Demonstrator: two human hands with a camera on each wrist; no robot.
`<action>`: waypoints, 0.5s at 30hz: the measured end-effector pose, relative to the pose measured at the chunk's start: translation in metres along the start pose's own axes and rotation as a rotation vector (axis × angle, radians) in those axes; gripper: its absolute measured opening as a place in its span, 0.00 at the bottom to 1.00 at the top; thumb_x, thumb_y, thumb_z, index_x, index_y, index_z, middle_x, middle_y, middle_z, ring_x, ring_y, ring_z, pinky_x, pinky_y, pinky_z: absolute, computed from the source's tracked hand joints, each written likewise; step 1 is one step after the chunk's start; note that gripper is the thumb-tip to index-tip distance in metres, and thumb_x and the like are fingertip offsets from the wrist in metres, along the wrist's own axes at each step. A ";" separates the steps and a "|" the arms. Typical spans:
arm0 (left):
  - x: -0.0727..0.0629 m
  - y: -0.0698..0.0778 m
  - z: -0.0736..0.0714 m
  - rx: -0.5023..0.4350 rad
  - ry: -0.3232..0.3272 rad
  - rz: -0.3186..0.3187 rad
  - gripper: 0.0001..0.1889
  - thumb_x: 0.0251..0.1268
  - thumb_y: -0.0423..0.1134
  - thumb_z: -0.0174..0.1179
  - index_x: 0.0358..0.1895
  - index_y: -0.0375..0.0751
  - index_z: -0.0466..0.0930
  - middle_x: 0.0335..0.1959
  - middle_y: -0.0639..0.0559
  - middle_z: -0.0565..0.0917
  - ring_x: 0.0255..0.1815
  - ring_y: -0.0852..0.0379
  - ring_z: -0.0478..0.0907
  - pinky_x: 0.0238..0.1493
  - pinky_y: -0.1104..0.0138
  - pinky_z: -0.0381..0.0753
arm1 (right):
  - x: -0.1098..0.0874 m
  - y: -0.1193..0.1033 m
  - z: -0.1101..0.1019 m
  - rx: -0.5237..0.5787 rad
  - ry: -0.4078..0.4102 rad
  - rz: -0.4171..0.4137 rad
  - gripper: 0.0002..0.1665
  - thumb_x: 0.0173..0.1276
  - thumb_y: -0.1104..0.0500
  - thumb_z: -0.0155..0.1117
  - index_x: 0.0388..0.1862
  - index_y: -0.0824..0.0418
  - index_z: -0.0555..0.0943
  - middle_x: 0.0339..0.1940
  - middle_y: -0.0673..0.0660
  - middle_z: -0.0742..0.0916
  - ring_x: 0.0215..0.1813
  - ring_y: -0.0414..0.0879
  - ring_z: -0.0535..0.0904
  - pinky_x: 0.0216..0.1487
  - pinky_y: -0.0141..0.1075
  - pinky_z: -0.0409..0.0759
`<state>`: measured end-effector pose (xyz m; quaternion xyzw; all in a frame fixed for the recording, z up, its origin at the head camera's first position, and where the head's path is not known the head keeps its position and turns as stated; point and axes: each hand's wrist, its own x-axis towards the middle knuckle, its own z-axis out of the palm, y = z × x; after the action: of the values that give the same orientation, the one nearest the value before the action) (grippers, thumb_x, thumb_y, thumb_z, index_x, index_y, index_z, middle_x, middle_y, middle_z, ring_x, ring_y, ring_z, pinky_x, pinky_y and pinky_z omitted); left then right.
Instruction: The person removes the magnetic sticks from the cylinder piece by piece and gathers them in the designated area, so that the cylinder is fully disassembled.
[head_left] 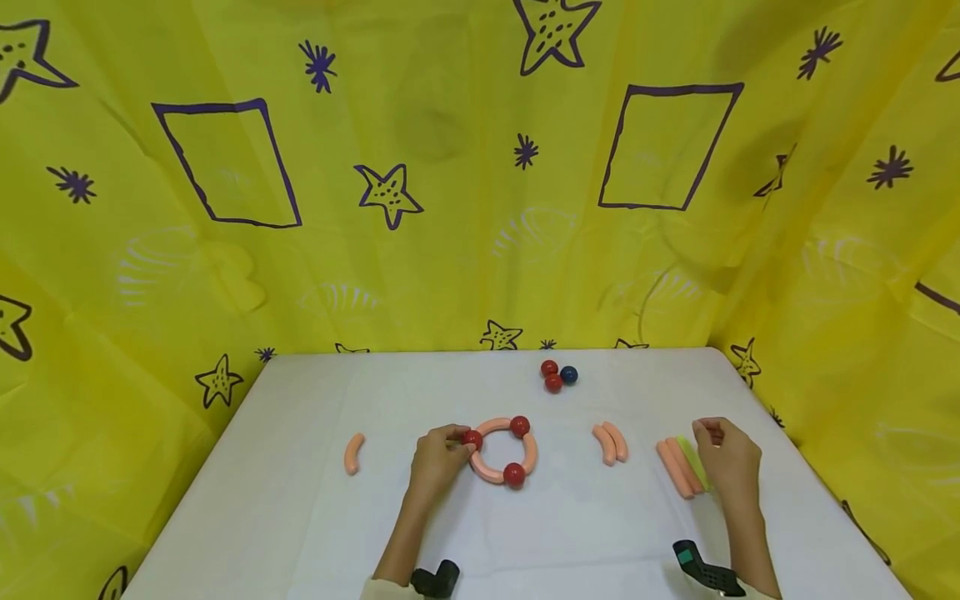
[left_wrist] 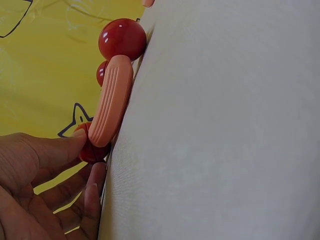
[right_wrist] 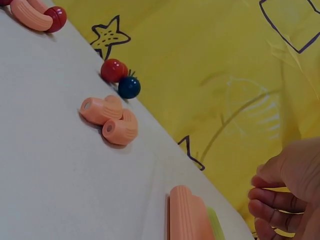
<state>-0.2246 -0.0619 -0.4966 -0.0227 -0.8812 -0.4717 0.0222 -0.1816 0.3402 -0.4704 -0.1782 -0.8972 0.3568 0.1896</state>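
On the white table lies a ring made of curved peach sticks (head_left: pixel 530 454) joined by three red balls. My left hand (head_left: pixel 437 460) pinches the ring's left red ball (head_left: pixel 472 439) between thumb and fingers. In the left wrist view, a ridged curved stick (left_wrist: pixel 112 102) runs from that ball to another red ball (left_wrist: pixel 122 39). At the right, my right hand (head_left: pixel 729 457) hovers with loosely curled fingers and holds nothing. Beside it lie straight peach sticks (head_left: pixel 675 469) and a straight green stick (head_left: pixel 692 458), partly hidden by the hand.
Two curved peach sticks (right_wrist: pixel 101 111) with grey discs in their ends lie between ring and right hand. Behind sit two red balls (head_left: pixel 553 383) and a dark blue ball (head_left: pixel 569 375). One curved stick (head_left: pixel 353 454) lies at left. Yellow patterned cloth (head_left: pixel 450 275) surrounds the table.
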 end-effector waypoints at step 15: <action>0.000 0.002 -0.002 -0.021 -0.029 -0.003 0.15 0.58 0.36 0.68 0.49 0.39 0.84 0.42 0.48 0.87 0.40 0.54 0.83 0.33 0.67 0.77 | -0.011 -0.052 0.037 0.080 -0.074 -0.285 0.11 0.72 0.58 0.60 0.42 0.65 0.84 0.36 0.60 0.88 0.38 0.47 0.81 0.34 0.27 0.76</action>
<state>-0.2242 -0.0627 -0.4943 -0.0285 -0.8765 -0.4805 0.0087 -0.1989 0.2786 -0.4611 -0.0280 -0.9048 0.3683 0.2120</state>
